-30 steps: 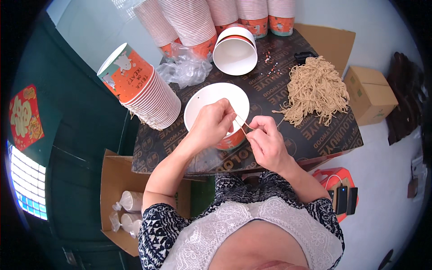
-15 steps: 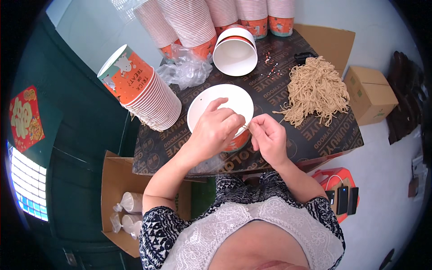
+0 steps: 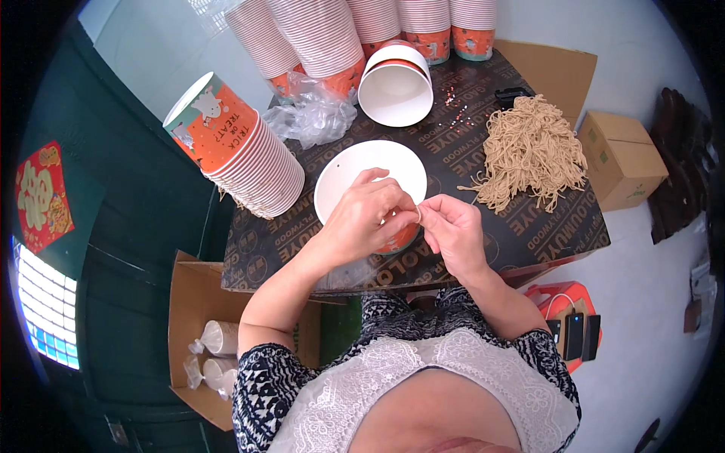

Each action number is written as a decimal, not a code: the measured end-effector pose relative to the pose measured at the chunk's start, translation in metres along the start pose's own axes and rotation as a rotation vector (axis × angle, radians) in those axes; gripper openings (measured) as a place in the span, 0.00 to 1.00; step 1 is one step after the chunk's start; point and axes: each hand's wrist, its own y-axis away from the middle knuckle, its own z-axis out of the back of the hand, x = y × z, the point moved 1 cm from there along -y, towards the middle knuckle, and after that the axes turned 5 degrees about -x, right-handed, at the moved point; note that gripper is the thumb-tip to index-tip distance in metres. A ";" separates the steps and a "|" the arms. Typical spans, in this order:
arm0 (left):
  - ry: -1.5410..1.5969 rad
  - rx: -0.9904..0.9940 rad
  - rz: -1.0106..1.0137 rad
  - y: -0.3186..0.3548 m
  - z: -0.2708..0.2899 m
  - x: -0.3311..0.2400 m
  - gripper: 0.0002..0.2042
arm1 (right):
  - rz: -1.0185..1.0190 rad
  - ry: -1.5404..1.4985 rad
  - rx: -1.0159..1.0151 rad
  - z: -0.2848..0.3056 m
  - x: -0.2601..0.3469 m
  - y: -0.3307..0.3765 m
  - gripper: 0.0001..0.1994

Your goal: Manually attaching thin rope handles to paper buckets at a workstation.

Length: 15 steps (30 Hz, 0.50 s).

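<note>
Over the near rim of a white-lined orange paper bucket, my two hands meet. My left hand pinches a short piece of cord at the rim, its index finger raised and bent. Fingertips of my right hand are pressed together on the same cord, close beside the left fingers. Most of the cord is hidden by the fingers. To the right lies a heap of tan cords. A leaning stack of orange paper buckets at the left has cord loops hanging along its lower side.
Tall bucket stacks line the back of the dark table. Crumpled clear plastic and a tipped white bucket lie before them. Small beads are scattered near the cords. A cardboard box with wrapped packs stands low at left.
My left thumb and fingers have closed in on the cord near the right fingertips. Both hands stay at the bucket's rim; the other things have not moved.
</note>
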 end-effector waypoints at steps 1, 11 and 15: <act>0.000 0.000 0.000 0.000 0.000 -0.001 0.08 | -0.007 -0.005 -0.003 0.000 0.001 0.001 0.08; -0.093 0.007 0.154 0.003 -0.003 -0.015 0.05 | -0.037 0.007 0.003 0.003 0.008 0.015 0.09; 0.008 -0.002 0.381 0.008 0.003 -0.017 0.03 | 0.145 0.313 -0.036 0.010 0.017 0.022 0.07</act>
